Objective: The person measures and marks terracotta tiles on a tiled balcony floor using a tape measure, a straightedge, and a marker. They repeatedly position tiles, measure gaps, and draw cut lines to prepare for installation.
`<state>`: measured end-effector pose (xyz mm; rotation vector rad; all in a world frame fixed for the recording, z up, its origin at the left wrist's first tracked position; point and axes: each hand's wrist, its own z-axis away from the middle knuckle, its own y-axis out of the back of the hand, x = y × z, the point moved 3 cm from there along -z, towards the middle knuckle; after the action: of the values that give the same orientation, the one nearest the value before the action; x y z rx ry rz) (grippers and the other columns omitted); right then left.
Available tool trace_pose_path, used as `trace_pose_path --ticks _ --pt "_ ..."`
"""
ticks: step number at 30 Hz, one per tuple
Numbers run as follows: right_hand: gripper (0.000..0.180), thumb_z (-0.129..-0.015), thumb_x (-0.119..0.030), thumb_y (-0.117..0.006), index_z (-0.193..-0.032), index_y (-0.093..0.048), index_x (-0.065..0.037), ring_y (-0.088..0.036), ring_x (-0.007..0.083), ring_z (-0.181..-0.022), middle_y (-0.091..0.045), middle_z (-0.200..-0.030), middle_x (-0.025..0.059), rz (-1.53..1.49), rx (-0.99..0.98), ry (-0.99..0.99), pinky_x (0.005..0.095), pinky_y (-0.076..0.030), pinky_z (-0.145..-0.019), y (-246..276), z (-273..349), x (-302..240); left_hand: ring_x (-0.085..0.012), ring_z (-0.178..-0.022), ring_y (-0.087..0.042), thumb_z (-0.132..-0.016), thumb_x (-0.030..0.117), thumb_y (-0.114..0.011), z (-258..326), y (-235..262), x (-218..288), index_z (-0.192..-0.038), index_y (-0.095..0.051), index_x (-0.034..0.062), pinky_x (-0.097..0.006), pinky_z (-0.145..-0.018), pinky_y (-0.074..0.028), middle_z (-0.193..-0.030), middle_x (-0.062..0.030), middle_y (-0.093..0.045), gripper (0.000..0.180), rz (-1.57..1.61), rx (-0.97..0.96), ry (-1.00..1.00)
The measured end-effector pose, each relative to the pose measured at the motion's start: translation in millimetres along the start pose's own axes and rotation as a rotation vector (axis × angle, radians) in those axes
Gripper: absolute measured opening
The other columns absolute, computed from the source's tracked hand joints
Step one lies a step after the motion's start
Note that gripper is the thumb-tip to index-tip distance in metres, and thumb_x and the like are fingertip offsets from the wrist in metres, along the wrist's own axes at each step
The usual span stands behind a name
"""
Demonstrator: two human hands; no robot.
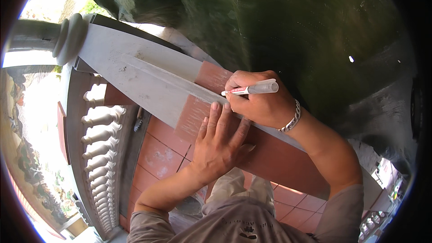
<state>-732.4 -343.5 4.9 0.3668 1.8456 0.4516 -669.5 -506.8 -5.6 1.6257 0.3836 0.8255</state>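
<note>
We spread our left hand at the bar, likely to steady it, while our right hand pinches the pen near its tip, likely for control.

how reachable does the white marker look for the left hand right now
Probably yes: the left hand is close to the writing end of the white marker, with nothing visibly blocking it, but the right hand grips it and would likely need to let go.

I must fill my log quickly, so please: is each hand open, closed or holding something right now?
Left hand: open, fingers spread over the reddish surface, fingertips at the long grey strip.
Right hand: closed on a white marker.
</note>
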Motion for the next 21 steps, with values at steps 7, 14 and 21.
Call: trace_pose_path --ticks 7,14,21 --pt "0.005 -0.079 -0.008 -0.066 -0.079 -0.064 -0.004 -0.068 0.0344 -0.065 -0.067 -0.071 0.0151 0.048 -0.042 -0.124 0.0396 -0.054 -0.058 48.3 51.8 -4.0 -0.051 -0.133 -0.046 -0.077 0.046 -0.079 -2.9 3.5 6.2 -0.138 -0.058 0.0189 -0.051 -0.102 -0.048 -0.144 -0.0285 -0.044 0.07 -0.044 0.027 -0.003" --pt "0.005 -0.079 -0.004 -0.068 -0.078 -0.064 -0.004 -0.069 0.0325 -0.065 -0.068 -0.071 0.0127 0.088 -0.007 -0.197 0.0383 -0.055 -0.057 98.7 114.6 -8.3 -0.0523 -0.135 -0.042 -0.077 0.039 -0.081 -7.3 9.2 12.8 -0.136 -0.059 0.0111 -0.053 -0.105 -0.046 -0.143 -0.0295 -0.043 0.068 -0.076 -0.029 -0.022" --pt "0.007 -0.078 -0.002 -0.07 -0.078 -0.064 -0.006 -0.068 0.0293 -0.064 -0.068 -0.072 0.0097 0.126 -0.019 -0.322 0.0351 -0.054 -0.057 149.2 178.6 -9.4 -0.0521 -0.136 -0.041 -0.071 0.029 -0.087 -10.3 8.3 19.7 -0.14 -0.057 0.0115 -0.057 -0.107 -0.042 -0.146 -0.0289 -0.042 0.077 -0.149 -0.082 0.0"
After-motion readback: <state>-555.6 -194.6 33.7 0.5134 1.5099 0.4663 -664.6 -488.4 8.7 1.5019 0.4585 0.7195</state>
